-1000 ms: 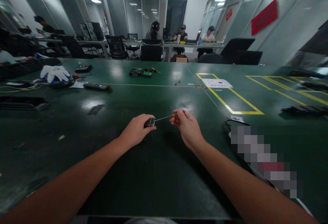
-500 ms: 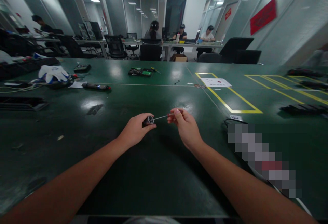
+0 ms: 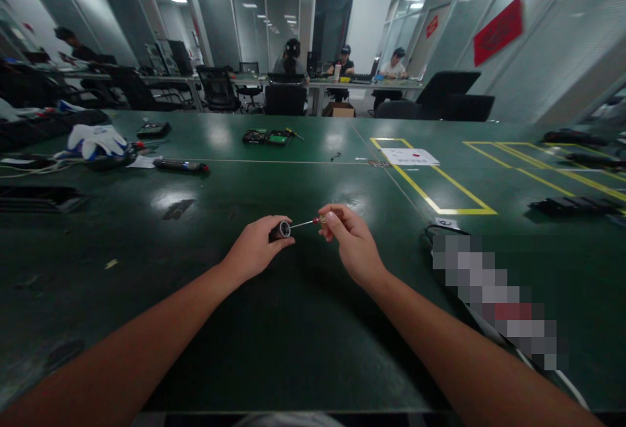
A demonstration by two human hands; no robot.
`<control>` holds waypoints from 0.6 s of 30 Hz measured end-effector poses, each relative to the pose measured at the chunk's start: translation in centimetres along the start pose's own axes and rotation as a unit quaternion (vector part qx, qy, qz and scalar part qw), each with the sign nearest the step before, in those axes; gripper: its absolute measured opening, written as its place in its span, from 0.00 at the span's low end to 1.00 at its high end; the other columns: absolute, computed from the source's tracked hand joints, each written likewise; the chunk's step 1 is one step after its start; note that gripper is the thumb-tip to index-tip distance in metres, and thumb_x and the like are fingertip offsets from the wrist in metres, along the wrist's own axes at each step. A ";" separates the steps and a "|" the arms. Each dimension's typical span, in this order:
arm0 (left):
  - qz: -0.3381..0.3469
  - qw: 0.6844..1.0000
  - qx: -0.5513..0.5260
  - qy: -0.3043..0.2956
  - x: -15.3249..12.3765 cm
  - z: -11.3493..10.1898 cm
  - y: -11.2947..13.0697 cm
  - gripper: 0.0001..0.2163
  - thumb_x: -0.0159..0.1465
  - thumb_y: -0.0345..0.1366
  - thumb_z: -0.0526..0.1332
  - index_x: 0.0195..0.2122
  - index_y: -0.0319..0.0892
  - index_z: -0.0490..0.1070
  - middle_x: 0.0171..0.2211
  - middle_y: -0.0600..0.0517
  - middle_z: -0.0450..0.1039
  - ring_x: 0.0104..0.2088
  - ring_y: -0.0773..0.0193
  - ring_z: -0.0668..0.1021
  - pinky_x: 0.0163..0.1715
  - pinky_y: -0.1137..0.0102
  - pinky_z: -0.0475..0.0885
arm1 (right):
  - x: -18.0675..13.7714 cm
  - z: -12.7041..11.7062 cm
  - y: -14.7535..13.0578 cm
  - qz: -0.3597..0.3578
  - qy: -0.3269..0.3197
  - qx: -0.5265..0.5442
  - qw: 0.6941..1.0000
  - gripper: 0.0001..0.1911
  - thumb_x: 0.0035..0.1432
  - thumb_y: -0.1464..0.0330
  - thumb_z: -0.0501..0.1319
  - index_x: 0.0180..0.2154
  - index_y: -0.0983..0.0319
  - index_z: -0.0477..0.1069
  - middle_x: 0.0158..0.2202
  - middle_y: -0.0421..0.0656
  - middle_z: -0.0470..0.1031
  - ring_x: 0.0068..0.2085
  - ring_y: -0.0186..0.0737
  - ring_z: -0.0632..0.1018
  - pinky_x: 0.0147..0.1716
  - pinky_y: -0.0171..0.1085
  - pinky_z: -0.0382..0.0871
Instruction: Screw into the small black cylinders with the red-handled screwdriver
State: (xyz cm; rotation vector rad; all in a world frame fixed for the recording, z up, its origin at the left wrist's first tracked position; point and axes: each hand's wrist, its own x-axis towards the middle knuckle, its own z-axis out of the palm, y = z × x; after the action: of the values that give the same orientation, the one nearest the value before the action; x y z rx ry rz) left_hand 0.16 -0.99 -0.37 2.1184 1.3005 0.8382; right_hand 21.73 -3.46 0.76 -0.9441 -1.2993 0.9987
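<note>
At centre frame, the left hand (image 3: 250, 246) is grasping a dark cylinder (image 3: 280, 231); the right hand (image 3: 358, 244) is pinching a screwdriver (image 3: 313, 221), its shaft (image 3: 302, 223) pointing at the cylinder's open end. More handle (image 3: 317, 220) is showing than a moment ago; the hand is probably turning it mid-work.

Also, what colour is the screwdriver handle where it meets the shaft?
Red at that end of the screwdriver handle; the head view shows it.
</note>
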 end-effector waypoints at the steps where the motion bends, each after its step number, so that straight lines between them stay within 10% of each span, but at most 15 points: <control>1: 0.003 1.000 0.004 -0.004 0.0 0.0 0.0 0.15 0.64 0.36 0.67 0.52 0.45 0.75 0.48 0.50 0.77 0.48 0.57 0.78 0.49 0.63 0.71 | -0.1 0.0 -0.2 -0.001 -0.004 -0.012 1.000 0.15 0.65 0.54 0.61 0.37 0.57 0.78 0.28 0.38 0.73 0.29 0.36 0.72 0.31 0.37 0.65; 11: -0.006 1.000 0.010 -0.018 -0.3 0.1 0.2 0.17 0.65 0.38 0.67 0.55 0.45 0.74 0.48 0.49 0.76 0.46 0.57 0.77 0.49 0.62 0.72 | 0.2 0.3 0.4 0.006 0.055 0.006 0.998 0.12 0.64 0.57 0.64 0.37 0.58 0.77 0.32 0.41 0.78 0.33 0.38 0.77 0.38 0.40 0.72; 18: 0.054 0.995 0.081 -0.001 0.4 -1.0 0.4 0.18 0.66 0.35 0.66 0.57 0.43 0.73 0.49 0.47 0.74 0.49 0.57 0.77 0.51 0.62 0.71 | 1.5 -0.9 2.3 0.207 0.082 0.196 0.955 0.14 0.61 0.56 0.67 0.30 0.59 0.73 0.24 0.39 0.71 0.25 0.36 0.72 0.38 0.43 0.77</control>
State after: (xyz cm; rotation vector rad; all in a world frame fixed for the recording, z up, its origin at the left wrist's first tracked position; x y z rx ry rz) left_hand -0.17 -0.68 0.65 2.3338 1.3030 0.7981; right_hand 22.52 -1.37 -1.01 -0.9812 -0.7355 1.4068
